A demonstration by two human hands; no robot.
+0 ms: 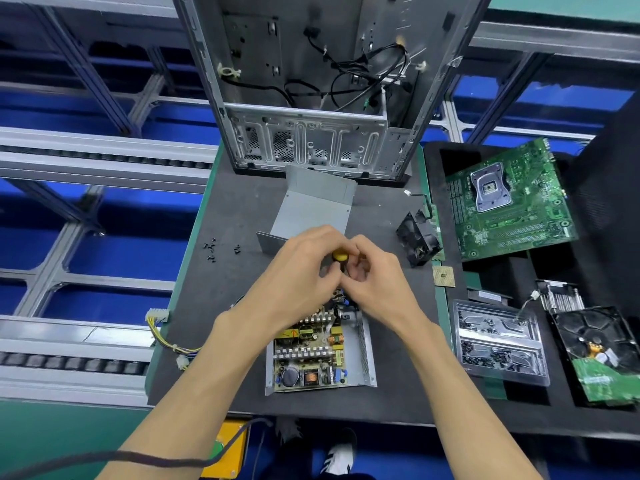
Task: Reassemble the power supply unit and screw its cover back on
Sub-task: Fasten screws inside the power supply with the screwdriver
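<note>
Over the open grey metal power supply case (367, 344) with its board exposed, both your left hand (298, 271) and right hand (377, 275) grip the yellow-handled screwdriver (340, 255) — keep it upright; the folded grey cover (311, 206) waits behind.

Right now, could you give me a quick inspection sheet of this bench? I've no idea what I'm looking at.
Surface: dark mat on a green-edged bench.
Job's things: open power supply with its circuit board showing; its grey cover lies off, behind the hands; loose screws at the left.
Clutter: fan, chip, motherboard, screw tray, hard drive.
Hands: left hand and right hand together grip a yellow-handled screwdriver over the supply.
Cables: yellow wire bundle trailing left; black wires inside the computer case.
Surroundings: metal frames over blue floor.
</note>
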